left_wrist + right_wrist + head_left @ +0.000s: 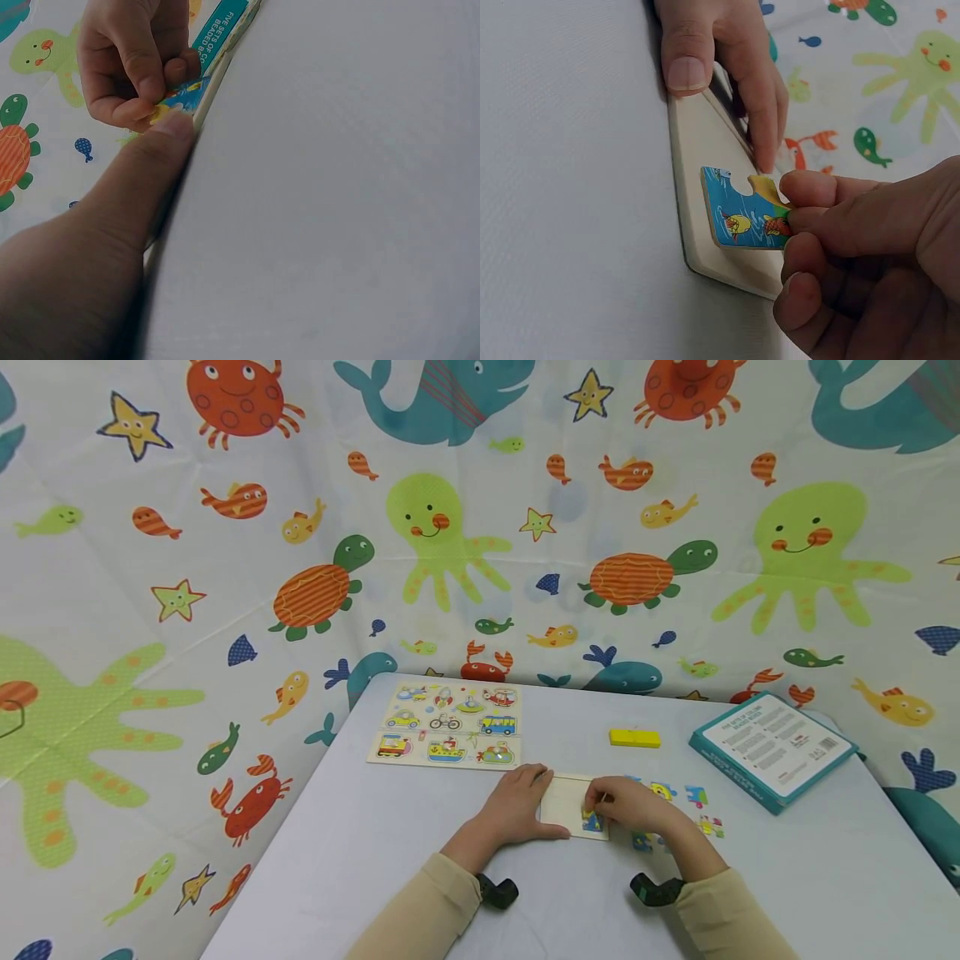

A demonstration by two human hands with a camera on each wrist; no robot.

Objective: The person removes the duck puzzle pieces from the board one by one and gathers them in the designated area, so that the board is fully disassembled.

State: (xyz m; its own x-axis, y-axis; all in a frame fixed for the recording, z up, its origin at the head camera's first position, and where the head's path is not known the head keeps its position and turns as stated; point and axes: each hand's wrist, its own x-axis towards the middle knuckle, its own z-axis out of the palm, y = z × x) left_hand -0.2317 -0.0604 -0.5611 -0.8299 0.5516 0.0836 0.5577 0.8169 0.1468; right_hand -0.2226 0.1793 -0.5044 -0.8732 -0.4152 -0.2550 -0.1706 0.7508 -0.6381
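Observation:
My right hand (pixel 639 804) pinches a jigsaw piece (pixel 742 217) between thumb and forefinger. The piece is blue, with a yellow and a red fish on it and a rounded notch. It is at the right end of a pale wooden puzzle tray (pixel 562 803), tilted a little in the right wrist view; whether it touches the tray floor I cannot tell. Around the tray's left end my left hand (pixel 519 806) holds it, thumb on the near edge and fingers by the far edge. Several loose jigsaw pieces (pixel 696 795) lie right of the tray, some hidden behind my right hand.
A wooden picture board of vehicles (pixel 450 727) lies at the back left. Behind the tray is a yellow block (pixel 634 738). A teal box (pixel 774 752) rests at the right of the white table (pixel 420 868). Sea-animal cloth (pixel 465 635) hangs behind.

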